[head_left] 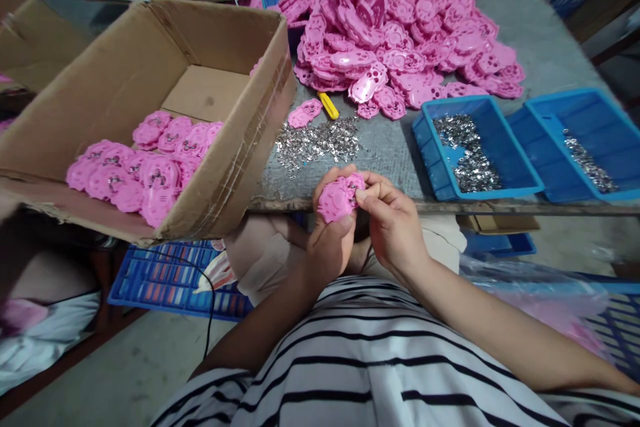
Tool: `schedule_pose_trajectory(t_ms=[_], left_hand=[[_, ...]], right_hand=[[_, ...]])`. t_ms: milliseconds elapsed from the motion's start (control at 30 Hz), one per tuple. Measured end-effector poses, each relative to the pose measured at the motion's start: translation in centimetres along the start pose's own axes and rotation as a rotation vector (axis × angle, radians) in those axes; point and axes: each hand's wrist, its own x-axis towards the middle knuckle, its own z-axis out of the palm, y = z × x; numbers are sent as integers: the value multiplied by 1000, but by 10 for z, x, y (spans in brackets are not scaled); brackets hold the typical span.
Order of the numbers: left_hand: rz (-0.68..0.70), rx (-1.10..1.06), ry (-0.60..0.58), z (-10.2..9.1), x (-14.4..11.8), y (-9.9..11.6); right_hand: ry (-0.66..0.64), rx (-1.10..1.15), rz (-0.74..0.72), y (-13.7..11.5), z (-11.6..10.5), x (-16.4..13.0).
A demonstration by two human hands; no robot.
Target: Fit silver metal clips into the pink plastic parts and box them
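My left hand (331, 243) is closed around a pink plastic part (336, 201), held just in front of the table edge. Small dark and metallic spots show at the part's right end. There my right hand (397, 223) pinches with thumb and forefinger against the part; whatever sits between those fingertips is too small to make out. Beyond the hands, a spread of small metal pieces (320, 140) lies on the table, with a yellow-handled tool (329, 105) and a loose pink part (305, 113) behind it.
A cardboard box (225, 167) on the left holds several pink parts with metal bits. At the back rises a large heap of pink parts (400, 33). Two blue bins (520, 167) with small metal pieces stand on the right. Below the table is a blue crate (150, 280).
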Motion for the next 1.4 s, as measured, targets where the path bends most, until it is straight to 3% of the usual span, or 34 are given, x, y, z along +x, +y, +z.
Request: schedule_pose_trajectory(t_ms=[333, 533, 733, 1133, 1400], left_hand=[[21, -37, -21, -1, -1, -4], [0, 89, 52, 2, -2, -2], [0, 141, 50, -1, -4, -4], [6, 76, 95, 3, -2, -2], [40, -21, 37, 0, -5, -3]], right_hand=[[27, 51, 37, 1, 3, -2], [24, 47, 18, 3, 5, -4], [22, 69, 42, 4, 6, -5], [48, 165, 96, 3, 11, -6], [31, 252, 137, 3, 12, -6]])
